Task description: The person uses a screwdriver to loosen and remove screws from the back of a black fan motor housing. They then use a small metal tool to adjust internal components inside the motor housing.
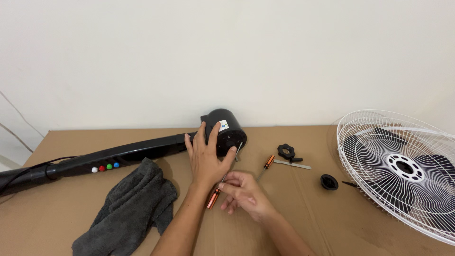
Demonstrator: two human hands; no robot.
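Fan is already stripped down — white grille (403, 170) with the blades behind it lies at the right edge of the frame, black knob (286, 151), black cap (329, 182) and a spare screwdriver (267, 164) sit loose on the desk (332, 227) mid-frame. Left hand (204, 159) lies flat, fingers spread, over the black motor housing (226, 129) at centre. Right hand (242, 193) pinches an orange-handled screwdriver (219, 187), tip up by the housing face. Housing looks intact on the black pole (113, 159); its screws probably remain. Grey towel (128, 208) at lower left.
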